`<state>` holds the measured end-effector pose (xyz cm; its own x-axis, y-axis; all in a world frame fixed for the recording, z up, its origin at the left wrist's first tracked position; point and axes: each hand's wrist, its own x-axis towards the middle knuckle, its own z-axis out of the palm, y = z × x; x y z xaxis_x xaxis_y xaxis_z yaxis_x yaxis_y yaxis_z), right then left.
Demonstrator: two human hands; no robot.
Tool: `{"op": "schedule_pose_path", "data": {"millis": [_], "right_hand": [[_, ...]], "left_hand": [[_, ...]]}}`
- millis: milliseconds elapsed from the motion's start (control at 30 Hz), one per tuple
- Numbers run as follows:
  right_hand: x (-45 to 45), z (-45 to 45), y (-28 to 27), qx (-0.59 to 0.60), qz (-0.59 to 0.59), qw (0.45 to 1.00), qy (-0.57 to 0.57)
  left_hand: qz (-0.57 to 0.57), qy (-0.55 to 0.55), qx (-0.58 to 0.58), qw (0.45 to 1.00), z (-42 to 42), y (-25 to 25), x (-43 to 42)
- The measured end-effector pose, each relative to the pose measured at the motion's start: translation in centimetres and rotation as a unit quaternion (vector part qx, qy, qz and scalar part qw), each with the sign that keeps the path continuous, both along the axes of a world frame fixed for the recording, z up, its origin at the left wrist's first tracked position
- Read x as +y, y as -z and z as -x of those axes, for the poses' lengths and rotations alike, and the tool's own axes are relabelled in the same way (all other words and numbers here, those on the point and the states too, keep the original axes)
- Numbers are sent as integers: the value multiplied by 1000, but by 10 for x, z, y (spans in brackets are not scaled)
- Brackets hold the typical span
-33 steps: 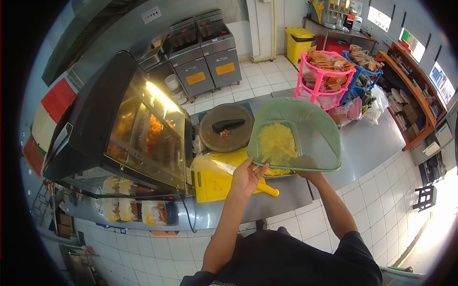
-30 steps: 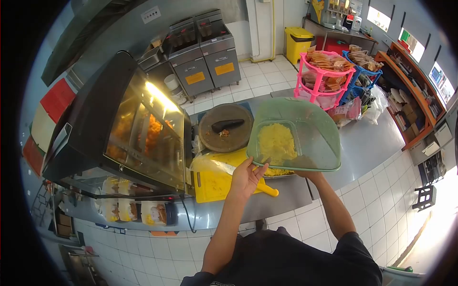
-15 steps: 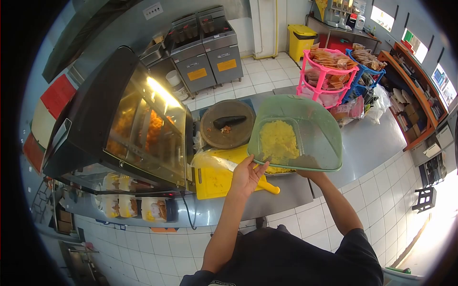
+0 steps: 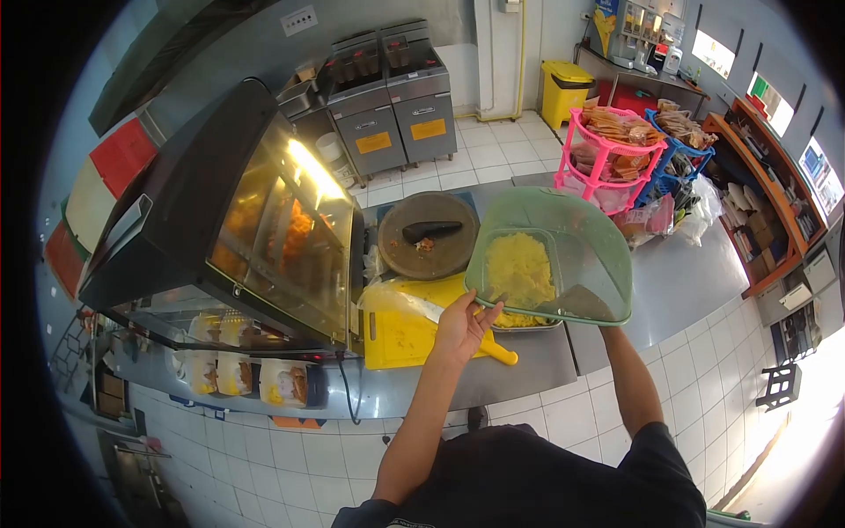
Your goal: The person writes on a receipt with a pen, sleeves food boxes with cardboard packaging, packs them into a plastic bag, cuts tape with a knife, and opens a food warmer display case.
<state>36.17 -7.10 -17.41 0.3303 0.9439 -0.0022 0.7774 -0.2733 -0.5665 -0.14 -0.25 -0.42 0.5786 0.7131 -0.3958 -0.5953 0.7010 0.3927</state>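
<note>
The left hand (image 4: 463, 326) clamps the green tub (image 4: 563, 209) at its rim, probably to steady it above the yellow food (image 4: 525, 321) on the worktop (image 4: 528, 383); the right hand's (image 4: 584, 304) grip beneath, I can't tell.

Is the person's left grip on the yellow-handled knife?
No, the left grip holds the rim of the green tub, while the knife lies partly on the yellow cutting board.

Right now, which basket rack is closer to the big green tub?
The pink rack. It stands just beyond the green tub, while the blue rack is farther off, to the pink one's right.
</note>
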Motion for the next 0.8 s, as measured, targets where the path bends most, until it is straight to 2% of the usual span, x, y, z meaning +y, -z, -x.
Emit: {"op": "schedule_pose_path", "data": {"millis": [100,200,300,333,400,467,533,667,800], "right_hand": [[-8,-5,13,226,-32,954,193],[-22,10,20,493,-90,818,283],[-40,45,17,654,-141,685,289],[-48,61,14,688,-142,664,256],[-73,91,0,737,-111,647,160],[-96,137,-4,661,-136,728,122],[-121,182,-23,725,-65,662,177],[-160,247,-46,780,13,583,225],[-182,272,-62,765,84,608,194]], "left_hand": [[1,2,4,1000,0,0,1],[4,4,14,1000,1,2,-2],[13,5,19,1000,2,10,-8],[16,6,19,1000,2,20,-11],[17,8,20,1000,5,32,-16],[12,14,18,1000,9,41,-21],[18,41,21,999,15,61,-24],[60,98,62,991,26,95,-26],[76,151,100,981,38,139,-22]]}}
